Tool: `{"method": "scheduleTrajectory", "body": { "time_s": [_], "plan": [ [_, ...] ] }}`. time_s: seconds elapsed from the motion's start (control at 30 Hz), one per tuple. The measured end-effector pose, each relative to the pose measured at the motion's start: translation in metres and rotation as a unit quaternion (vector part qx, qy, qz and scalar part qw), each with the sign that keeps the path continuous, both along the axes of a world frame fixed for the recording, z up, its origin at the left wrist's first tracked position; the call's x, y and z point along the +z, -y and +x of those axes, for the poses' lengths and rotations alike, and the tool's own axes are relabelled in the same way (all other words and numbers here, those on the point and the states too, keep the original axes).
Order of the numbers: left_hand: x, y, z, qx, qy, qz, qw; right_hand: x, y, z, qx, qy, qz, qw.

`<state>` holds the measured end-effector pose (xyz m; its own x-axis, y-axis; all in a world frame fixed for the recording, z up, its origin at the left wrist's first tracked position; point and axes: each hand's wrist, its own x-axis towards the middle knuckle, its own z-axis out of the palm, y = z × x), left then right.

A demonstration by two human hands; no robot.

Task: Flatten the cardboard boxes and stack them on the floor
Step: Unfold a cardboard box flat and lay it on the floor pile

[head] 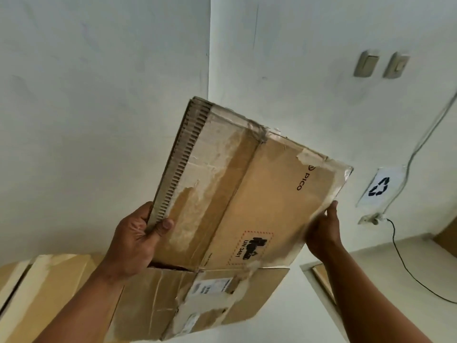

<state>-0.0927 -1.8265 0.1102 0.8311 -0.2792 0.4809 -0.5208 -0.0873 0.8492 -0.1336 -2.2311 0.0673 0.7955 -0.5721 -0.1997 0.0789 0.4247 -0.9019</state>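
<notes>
A brown cardboard box [249, 189] with torn tape, "PICO" print and a "UN 3481" label is held up in front of a white wall. Its lower flaps [197, 300] hang open below it, bearing white shipping labels. My left hand [134, 243] grips the box's lower left corner, thumb on the front face beside the exposed corrugated edge. At the box's right edge, my right hand [321, 233] holds it from behind, fingers partly hidden by the cardboard.
More brown cardboard [42, 288] lies at the lower left. On the wall at right are two light switches [380, 64], a recycling sign [379, 186] and a cable [405, 263] running down. A white ledge [385, 263] and another cardboard piece [321, 278] sit at lower right.
</notes>
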Motion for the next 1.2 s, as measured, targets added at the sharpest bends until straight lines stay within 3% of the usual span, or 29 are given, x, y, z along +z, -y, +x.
{"method": "scheduleTrajectory", "body": {
  "time_s": [0.3, 0.6, 0.83, 1.0, 1.2],
  "plan": [
    [-0.036, 0.019, 0.005, -0.05, -0.16, -0.081, 0.983, -0.025, 0.007, -0.026, 0.178, -0.057, 0.068, 0.98],
    [-0.11, 0.035, 0.019, 0.086, -0.284, -0.069, 0.952, -0.066, 0.048, -0.033, 0.256, -0.176, 0.099, 0.945],
    [-0.162, 0.063, 0.021, 0.158, -0.37, -0.023, 0.915, -0.104, 0.061, -0.02, 0.303, -0.202, -0.002, 0.931],
    [-0.197, 0.075, 0.026, 0.203, -0.418, 0.02, 0.885, -0.136, 0.062, -0.002, 0.236, -0.254, -0.118, 0.931],
    [-0.244, 0.094, 0.03, 0.24, -0.441, 0.141, 0.853, -0.189, 0.049, 0.022, 0.221, -0.333, -0.259, 0.879]
  ]
}}
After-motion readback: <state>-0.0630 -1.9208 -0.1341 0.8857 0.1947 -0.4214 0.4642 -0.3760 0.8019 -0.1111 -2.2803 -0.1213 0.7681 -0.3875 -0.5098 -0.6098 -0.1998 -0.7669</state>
